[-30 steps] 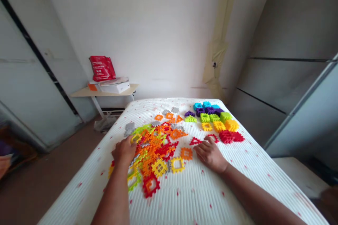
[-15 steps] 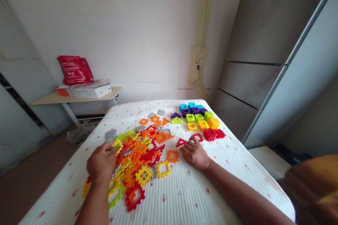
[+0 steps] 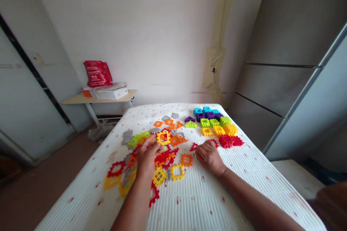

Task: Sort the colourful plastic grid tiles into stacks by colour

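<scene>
My left hand [image 3: 148, 157] holds a yellow square frame piece [image 3: 163, 132] with toothed edges, pinched between thumb and fingers above the pile. Under it spreads a mixed heap of orange, red, yellow, green and grey interlocking pieces; my forearm hides part of it. My right hand [image 3: 211, 158] rests on the table with its fingers curled down, and what is under them is hidden. A red triangle piece [image 3: 193, 147] shows at its fingertips, and a red frame piece [image 3: 216, 143] shows partly behind it. An orange window piece [image 3: 187, 160] lies to its left.
Sorted stacks stand at the table's far right: blue [image 3: 206, 109], purple [image 3: 209, 115], green [image 3: 204, 122], yellow [image 3: 230, 130] and red [image 3: 226, 141]. A side table [image 3: 73, 99] with boxes and a red bag [image 3: 98, 74] is at back left. A grey fridge [image 3: 279, 83] stands right.
My left hand has moved right across the heap, bringing up the yellow frame piece. The right hand stays by the red pieces, its fingers more curled. The camera view has turned slightly left.
</scene>
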`<action>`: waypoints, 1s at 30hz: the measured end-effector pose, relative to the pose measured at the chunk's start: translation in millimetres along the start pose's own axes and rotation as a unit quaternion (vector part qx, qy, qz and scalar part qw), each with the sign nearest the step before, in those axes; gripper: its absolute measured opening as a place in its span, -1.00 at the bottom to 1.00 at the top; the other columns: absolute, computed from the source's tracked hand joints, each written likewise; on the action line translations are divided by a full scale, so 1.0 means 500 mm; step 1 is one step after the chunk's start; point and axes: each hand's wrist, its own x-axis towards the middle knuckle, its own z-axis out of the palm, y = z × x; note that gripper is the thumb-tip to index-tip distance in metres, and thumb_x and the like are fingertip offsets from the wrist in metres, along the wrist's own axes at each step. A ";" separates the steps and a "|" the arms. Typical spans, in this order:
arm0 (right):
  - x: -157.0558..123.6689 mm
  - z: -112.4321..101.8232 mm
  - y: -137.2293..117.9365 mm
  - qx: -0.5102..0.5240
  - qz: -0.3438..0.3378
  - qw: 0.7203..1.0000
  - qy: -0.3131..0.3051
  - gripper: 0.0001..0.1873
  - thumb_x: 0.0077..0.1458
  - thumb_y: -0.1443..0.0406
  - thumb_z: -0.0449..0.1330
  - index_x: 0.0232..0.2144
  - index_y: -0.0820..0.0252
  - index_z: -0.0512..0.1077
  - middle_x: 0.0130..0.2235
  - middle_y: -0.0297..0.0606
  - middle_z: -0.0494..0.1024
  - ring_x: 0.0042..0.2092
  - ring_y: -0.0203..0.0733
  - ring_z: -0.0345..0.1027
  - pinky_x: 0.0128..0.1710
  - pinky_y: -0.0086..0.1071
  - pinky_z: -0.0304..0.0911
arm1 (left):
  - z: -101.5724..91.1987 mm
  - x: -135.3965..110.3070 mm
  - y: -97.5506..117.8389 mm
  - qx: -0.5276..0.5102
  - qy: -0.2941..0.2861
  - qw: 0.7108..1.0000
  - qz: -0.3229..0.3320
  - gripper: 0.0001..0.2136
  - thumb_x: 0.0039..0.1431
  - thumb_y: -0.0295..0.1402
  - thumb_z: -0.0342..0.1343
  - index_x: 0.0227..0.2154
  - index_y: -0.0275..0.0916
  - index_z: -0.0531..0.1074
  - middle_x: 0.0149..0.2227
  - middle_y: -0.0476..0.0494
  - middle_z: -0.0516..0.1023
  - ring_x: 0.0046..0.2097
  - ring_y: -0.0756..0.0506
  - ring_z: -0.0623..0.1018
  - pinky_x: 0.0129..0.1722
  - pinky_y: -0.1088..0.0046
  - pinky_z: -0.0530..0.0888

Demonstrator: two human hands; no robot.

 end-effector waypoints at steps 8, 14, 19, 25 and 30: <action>0.042 0.007 -0.064 0.109 0.121 0.985 0.052 -0.77 0.18 0.18 0.05 -0.24 0.19 0.41 -0.32 -0.19 0.52 -0.32 -0.21 0.38 -0.30 -0.35 0.22 | 0.062 -0.036 -0.071 0.031 -0.041 0.998 -0.030 -0.68 -0.21 -0.27 0.24 -0.35 -0.29 0.38 -0.48 0.01 0.49 -0.51 0.05 0.48 -0.50 0.56 0.36; 0.058 0.015 -0.098 0.107 0.161 0.981 0.030 -0.68 0.11 0.12 0.12 -0.17 0.22 0.37 -0.25 -0.15 0.49 -0.25 -0.15 0.37 -0.26 -0.32 0.27 | 0.068 -0.044 -0.093 0.048 -0.037 0.998 -0.024 -0.70 -0.25 -0.24 0.27 -0.43 -0.27 0.37 -0.52 0.01 0.47 -0.53 0.04 0.44 -0.54 0.56 0.32; 0.064 0.016 -0.115 0.082 0.191 0.978 0.016 -0.66 0.09 0.11 0.13 -0.16 0.22 0.37 -0.23 -0.12 0.48 -0.20 -0.10 0.35 -0.22 -0.28 0.28 | 0.071 -0.049 -0.103 0.029 -0.069 0.997 -0.018 -0.73 -0.25 -0.26 0.28 -0.51 -0.26 0.33 -0.60 0.09 0.40 -0.55 0.06 0.39 -0.52 0.57 0.31; 0.075 0.005 -0.107 0.026 0.225 0.974 0.007 -0.69 0.08 0.18 0.15 -0.14 0.22 0.38 -0.21 -0.16 0.51 -0.17 -0.10 0.33 -0.18 -0.30 0.22 | 0.069 -0.052 -0.097 0.033 -0.079 0.996 -0.026 -0.71 -0.16 -0.24 0.25 -0.40 -0.24 0.34 -0.47 0.01 0.49 -0.44 0.02 0.48 -0.44 0.55 0.35; 0.080 -0.023 -0.016 -0.163 0.316 0.934 -0.020 -0.69 0.10 0.14 0.14 -0.16 0.19 0.41 -0.22 -0.12 0.52 -0.12 -0.02 0.28 -0.18 -0.25 0.14 | 0.060 -0.050 -0.082 0.035 -0.059 0.997 -0.029 -0.65 -0.13 -0.21 0.22 -0.27 -0.24 0.34 -0.34 -0.09 0.54 -0.36 -0.02 0.53 -0.39 0.51 0.37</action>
